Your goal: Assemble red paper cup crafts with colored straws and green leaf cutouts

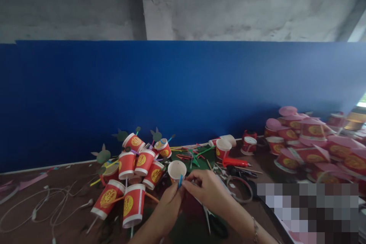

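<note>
My left hand (170,202) is closed, pinching a short blue straw (180,181) between thumb and finger. From the right, my right hand (204,188) has its fingers pinched at the side of the same straw; any smaller piece between these fingertips is hidden. Just behind both hands an uncovered white-lined paper cup (177,169) stands upright. Under my right hand lie scissors (213,223) with black handles. Left of my hands is a cluster of red paper cups (134,204) with straws sticking out, some carrying rabbit-ear cutouts (103,156).
Behind lie loose colored straws (187,154) on a dark green sheet (206,160). To the right are a red-handled tool (236,162), a tape roll (240,190) and piled cups with pink paper (311,141). White earphones (61,198) sprawl at left. A blue panel (171,91) bounds the table.
</note>
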Demonstrator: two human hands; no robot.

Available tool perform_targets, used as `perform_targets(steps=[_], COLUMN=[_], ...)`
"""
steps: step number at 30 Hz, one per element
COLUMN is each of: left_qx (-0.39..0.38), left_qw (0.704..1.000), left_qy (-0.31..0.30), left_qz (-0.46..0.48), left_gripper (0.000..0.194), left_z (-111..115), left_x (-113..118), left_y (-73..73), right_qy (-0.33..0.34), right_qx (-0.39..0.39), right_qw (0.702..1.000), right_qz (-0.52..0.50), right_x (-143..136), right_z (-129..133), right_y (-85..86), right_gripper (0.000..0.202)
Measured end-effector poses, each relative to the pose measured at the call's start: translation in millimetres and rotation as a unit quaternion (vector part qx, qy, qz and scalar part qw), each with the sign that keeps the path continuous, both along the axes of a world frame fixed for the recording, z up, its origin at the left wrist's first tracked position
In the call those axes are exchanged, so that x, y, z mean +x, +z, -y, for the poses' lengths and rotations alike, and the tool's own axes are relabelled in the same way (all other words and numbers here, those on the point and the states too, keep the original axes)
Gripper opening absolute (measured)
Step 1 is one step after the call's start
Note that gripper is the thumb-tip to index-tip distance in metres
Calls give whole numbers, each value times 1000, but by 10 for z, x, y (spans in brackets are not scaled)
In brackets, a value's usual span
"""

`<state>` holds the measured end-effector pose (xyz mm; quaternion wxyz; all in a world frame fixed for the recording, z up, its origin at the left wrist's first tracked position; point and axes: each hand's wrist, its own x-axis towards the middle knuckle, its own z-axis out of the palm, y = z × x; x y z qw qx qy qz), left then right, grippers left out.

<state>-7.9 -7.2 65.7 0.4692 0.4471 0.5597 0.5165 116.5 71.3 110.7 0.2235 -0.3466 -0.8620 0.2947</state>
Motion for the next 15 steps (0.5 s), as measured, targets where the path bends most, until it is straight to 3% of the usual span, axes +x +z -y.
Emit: perform_targets(steps=[5, 15], left_qx=[10, 46], left_qw=[999, 998], left_qy=[43, 11], left_qz=[-19, -46], left_gripper=[51, 49], left_z=[20, 33], left_x=[43, 37], left_y=[-15, -30], right_qy=[-5, -38], right_qx=[44, 115], right_qw=[999, 993], right_qz=[3, 10], right_x=[0, -36], right_z=[38, 77], right_y=[5, -13], right_gripper=[18, 17])
